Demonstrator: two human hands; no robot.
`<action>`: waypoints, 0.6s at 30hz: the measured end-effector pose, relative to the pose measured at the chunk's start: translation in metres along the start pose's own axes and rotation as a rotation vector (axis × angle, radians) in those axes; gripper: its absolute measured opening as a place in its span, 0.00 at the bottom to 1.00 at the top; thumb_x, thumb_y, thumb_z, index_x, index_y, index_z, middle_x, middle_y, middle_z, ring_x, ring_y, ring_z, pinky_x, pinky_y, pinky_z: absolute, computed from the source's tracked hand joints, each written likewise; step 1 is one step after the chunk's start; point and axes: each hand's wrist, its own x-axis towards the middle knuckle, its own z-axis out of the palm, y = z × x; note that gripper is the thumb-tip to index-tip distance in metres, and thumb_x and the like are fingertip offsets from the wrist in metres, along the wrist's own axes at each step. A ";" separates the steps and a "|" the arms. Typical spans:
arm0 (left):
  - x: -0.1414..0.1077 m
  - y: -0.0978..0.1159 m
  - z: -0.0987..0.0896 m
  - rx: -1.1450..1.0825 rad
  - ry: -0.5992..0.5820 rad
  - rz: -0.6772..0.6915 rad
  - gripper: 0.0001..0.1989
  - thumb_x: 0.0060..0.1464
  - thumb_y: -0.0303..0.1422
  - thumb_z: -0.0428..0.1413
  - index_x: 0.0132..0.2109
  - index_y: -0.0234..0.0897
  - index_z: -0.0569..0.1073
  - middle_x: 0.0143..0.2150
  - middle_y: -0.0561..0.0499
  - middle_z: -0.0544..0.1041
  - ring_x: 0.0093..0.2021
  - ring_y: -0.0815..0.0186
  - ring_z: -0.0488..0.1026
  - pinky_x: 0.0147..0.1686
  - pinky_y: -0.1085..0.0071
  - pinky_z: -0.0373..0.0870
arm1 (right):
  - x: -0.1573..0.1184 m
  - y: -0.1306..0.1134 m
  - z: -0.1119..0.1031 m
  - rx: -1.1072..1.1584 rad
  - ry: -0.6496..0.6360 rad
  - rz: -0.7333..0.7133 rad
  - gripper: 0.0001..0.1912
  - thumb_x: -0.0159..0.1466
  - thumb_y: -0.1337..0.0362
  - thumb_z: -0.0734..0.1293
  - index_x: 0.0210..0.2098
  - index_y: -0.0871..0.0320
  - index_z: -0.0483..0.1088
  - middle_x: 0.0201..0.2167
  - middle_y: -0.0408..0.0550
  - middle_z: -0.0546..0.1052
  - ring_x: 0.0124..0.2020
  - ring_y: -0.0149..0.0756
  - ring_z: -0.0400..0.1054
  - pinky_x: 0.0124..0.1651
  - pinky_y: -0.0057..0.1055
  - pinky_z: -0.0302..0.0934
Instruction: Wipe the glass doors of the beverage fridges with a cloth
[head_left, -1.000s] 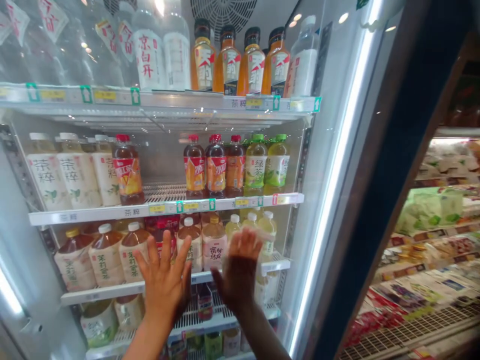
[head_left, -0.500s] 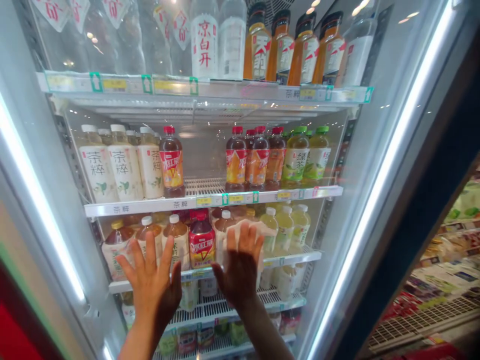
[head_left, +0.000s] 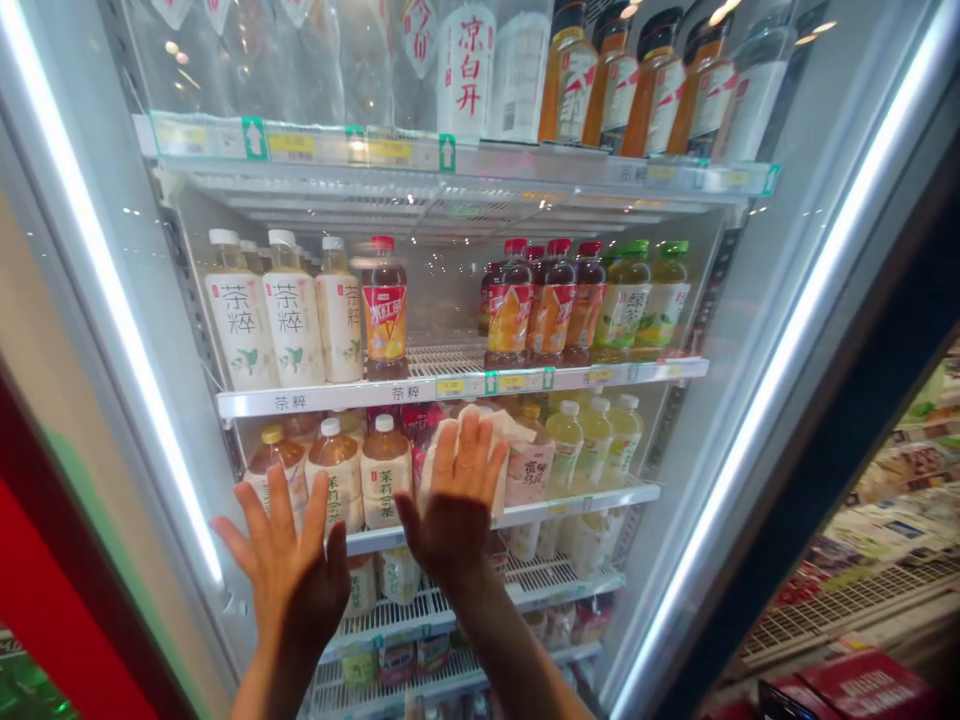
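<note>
My left hand (head_left: 289,570) lies flat against the glass fridge door (head_left: 435,290), fingers spread, holding nothing. My right hand (head_left: 454,510) presses a crumpled white cloth (head_left: 431,470) onto the same pane, with the cloth's edges showing around the fingers. Behind the glass, between my hands, stands a brown tea bottle with a white cap (head_left: 385,485) on a shelf. A pale pink-labelled bottle (head_left: 529,460) sits just right of the cloth. The glass separates both hands from the bottles.
Several rows of bottled drinks fill the wire shelves (head_left: 442,375) behind the door. A lit strip runs down each side of the door. A store rack of packaged goods (head_left: 877,540) stands to the right, and a red panel (head_left: 52,600) lies to the lower left.
Both hands and the cloth have slid left across the glass relative to the shelves. The fridge has shifted right in view, and more of the cloth now shows around my right hand.
</note>
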 end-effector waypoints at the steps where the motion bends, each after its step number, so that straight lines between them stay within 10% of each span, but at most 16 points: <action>1: -0.001 -0.001 0.000 -0.002 -0.003 -0.002 0.44 0.63 0.28 0.55 0.76 0.54 0.38 0.79 0.44 0.31 0.77 0.39 0.27 0.67 0.23 0.30 | -0.002 -0.003 0.002 -0.013 0.008 -0.006 0.43 0.73 0.43 0.52 0.75 0.68 0.45 0.70 0.71 0.59 0.74 0.67 0.45 0.68 0.75 0.45; 5: -0.003 -0.001 -0.001 -0.009 -0.018 -0.006 0.44 0.64 0.28 0.54 0.76 0.54 0.37 0.79 0.46 0.30 0.77 0.40 0.26 0.67 0.23 0.29 | -0.006 -0.016 0.003 -0.008 -0.063 -0.167 0.42 0.73 0.40 0.50 0.74 0.65 0.51 0.69 0.63 0.65 0.74 0.55 0.49 0.71 0.58 0.52; 10: -0.009 0.009 0.002 -0.048 0.009 -0.021 0.45 0.63 0.26 0.54 0.76 0.56 0.39 0.79 0.48 0.30 0.77 0.43 0.25 0.68 0.27 0.27 | 0.014 -0.015 -0.002 -0.041 -0.093 -0.141 0.42 0.72 0.40 0.54 0.74 0.65 0.52 0.73 0.62 0.59 0.75 0.58 0.46 0.72 0.60 0.47; 18: -0.032 0.028 0.015 -0.020 0.008 -0.053 0.47 0.61 0.24 0.55 0.76 0.55 0.39 0.79 0.41 0.32 0.77 0.35 0.28 0.65 0.20 0.32 | -0.041 0.009 0.009 -0.036 -0.003 -0.193 0.41 0.75 0.45 0.49 0.75 0.69 0.41 0.74 0.62 0.55 0.78 0.50 0.34 0.77 0.54 0.30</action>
